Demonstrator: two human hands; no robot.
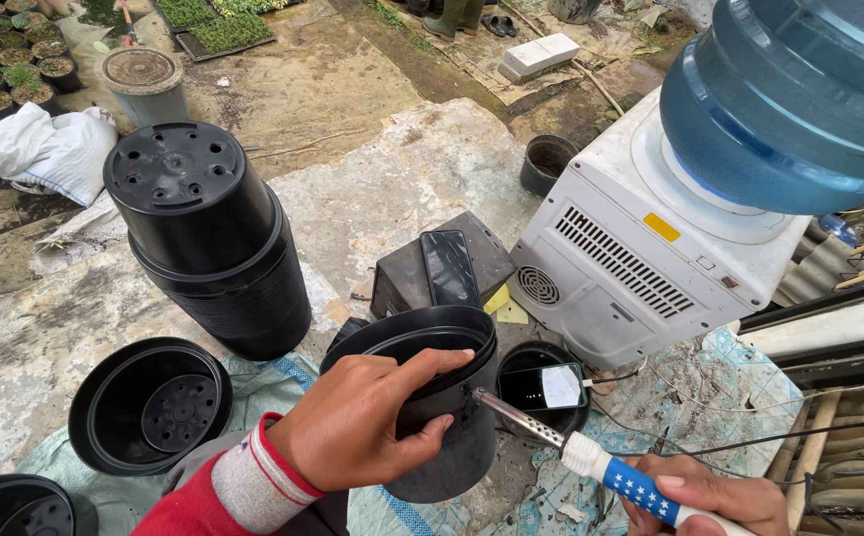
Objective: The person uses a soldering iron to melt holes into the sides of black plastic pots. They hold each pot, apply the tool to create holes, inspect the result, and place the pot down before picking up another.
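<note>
Your left hand [358,422] grips the black pot [442,397] by its rim, thumb inside, at the near edge of the tarp [670,397]. Your right hand [715,496] is closed round the soldering iron [576,449], whose tip touches the pot's side wall. Keep the pot clamped steady and press the tip squarely, probably just below the rim. Your left wrist stays straight, your right low.

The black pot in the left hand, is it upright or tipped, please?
Tipped: the pot lies sideways, its open rim facing away, gripped by the left hand.
</note>
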